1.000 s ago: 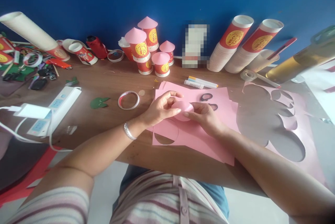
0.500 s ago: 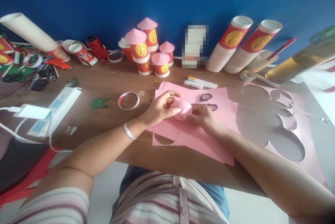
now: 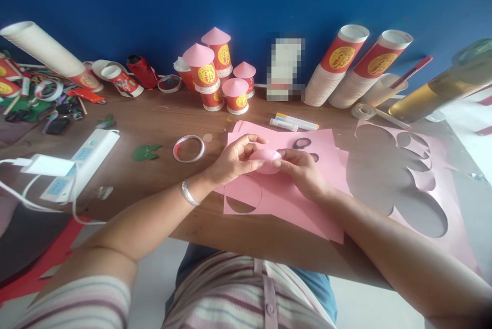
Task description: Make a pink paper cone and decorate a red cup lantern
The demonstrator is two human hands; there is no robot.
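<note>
Between my hands is a small pink paper cone (image 3: 265,162), held just above the pink paper sheets (image 3: 300,196). My left hand (image 3: 236,159) grips its left side, thumb in front and fingers behind. On the right edge, my right hand (image 3: 298,167) pinches the paper between thumb and fingers. Scissors (image 3: 302,143) with dark handles lie on the sheets just beyond my right hand, their blades hidden. A round hole (image 3: 244,198) shows in the sheet under my left wrist. Capped markers (image 3: 298,123) rest at the stack's far edge.
Paper-cup towers with pink cone roofs (image 3: 203,70) stand by the blue wall. Stacked cups (image 3: 340,65) and a bottle (image 3: 426,90) are at the right, near cut pink scraps (image 3: 442,185). A tape roll (image 3: 188,148) and a power strip (image 3: 80,165) lie to the left.
My right thumb and fingers have shifted up and slightly right along the cone's edge, and the cone has turned a little. My left hand has stayed in place.
</note>
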